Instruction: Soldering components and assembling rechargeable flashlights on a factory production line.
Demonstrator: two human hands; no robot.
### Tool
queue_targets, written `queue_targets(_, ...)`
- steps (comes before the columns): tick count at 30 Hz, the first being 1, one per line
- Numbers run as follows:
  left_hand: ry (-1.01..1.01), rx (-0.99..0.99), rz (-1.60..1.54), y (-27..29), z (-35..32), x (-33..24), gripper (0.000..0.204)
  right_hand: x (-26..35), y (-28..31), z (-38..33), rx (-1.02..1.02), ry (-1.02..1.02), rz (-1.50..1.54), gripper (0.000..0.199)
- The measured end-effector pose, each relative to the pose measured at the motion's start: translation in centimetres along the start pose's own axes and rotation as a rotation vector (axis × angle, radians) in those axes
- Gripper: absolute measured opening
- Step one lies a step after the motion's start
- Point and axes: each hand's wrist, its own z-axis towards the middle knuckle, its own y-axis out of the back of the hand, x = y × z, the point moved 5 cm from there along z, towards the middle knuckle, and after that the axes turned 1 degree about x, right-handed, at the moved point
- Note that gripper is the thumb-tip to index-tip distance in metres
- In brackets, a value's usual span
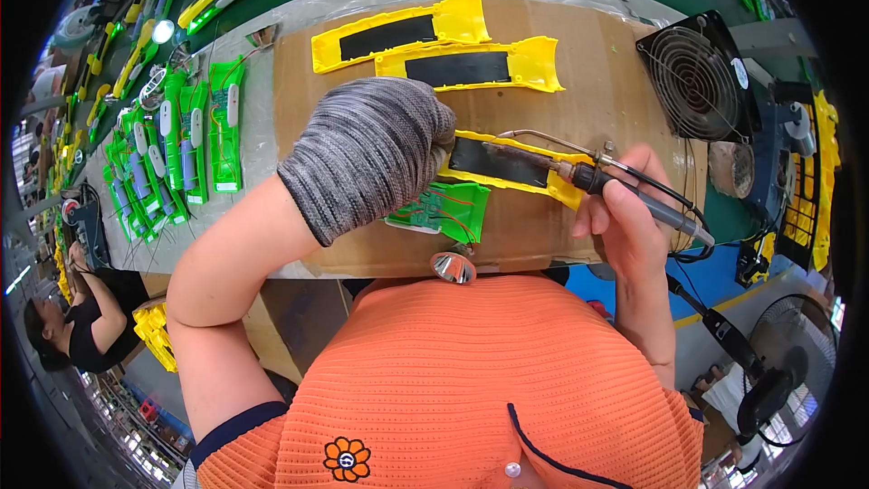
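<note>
My left hand [385, 141], in a grey striped knitted glove, is closed at the left end of a yellow plastic housing half [462, 147] with a black panel inside. Its fingertips are mostly hidden behind the glove. My right hand [634, 213] grips a soldering iron [634, 199] with a dark handle, a cable and a thin curved metal tube. The iron's tip points left over the black panel. Below the housing lies a green housing half [457, 208] with a circuit board and red wires, joined to a silver lamp reflector [453, 267].
Two more yellow housing halves [480, 66] lie at the back of the cardboard [588, 46]. Several green housings [226, 127] with wires stand at the left. A black fan [697, 77] is at the back right. Another person [86, 326] sits at far left.
</note>
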Motion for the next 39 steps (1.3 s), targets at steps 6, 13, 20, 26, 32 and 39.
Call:
queue_targets(6, -0.048, -0.122, -0.017, 0.1, -0.5, -0.1, 0.014, 0.4, 0.8, -0.8, -0.039, 0.044, 0.045, 0.015)
queue_targets(13, -0.2, -0.305, 0.086, 1.2, -1.8, -0.6, 0.014, 0.5, 0.8, -1.3, -0.042, 0.048, 0.041, 0.016)
queue_targets(20, -0.347, -0.372, -0.043, 0.3, -4.6, -1.5, 0.018, -0.1, 1.5, -2.0, -0.072, 0.062, 0.068, 0.014)
queue_targets(26, -0.365, -0.484, -0.058, -1.6, -4.8, -1.9, 0.019, -1.5, 0.7, -2.4, -0.125, 0.044, 0.196, 0.011)
queue_targets(32, -0.272, -0.475, -0.258, -3.2, -2.9, -3.8, 0.016, -2.0, -0.7, -2.2, -0.205, -0.012, 0.179, 0.013)
queue_targets(39, -0.164, -0.384, -0.256, -2.6, -1.6, -4.5, 0.011, 0.4, 3.5, -2.6, -0.062, 0.076, 0.123, 0.012)
